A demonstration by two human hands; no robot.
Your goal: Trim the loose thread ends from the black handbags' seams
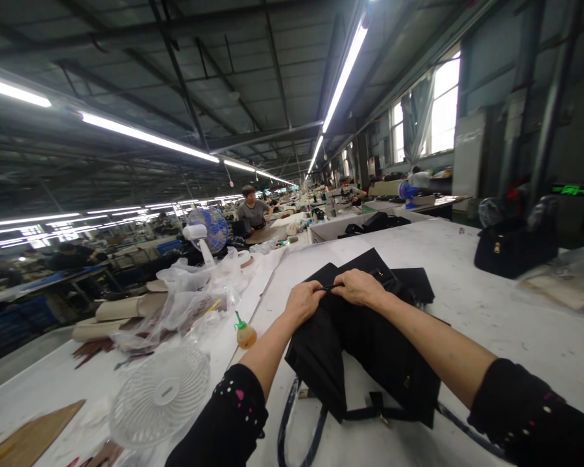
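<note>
"Bottle (244, 331) at eleven o'clock; what do we see inside?"
"Amber liquid (246, 338). At twelve, our left hand (304, 302) and right hand (358, 287) pinch the edge of the black bag (392, 353)."
"Room?"
"White tabletop (472, 285), rightward, up to another bag (509, 246) at one."

White fan (161, 394), green-tipped bottle (246, 336)

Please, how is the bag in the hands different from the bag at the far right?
The held bag sags, gripped by the left hand and right hand; the other bag stands upright, untouched. The held bag is nearer and looks larger; the other bag is farther and looks smaller. Both are black with gold-coloured metal.
</note>
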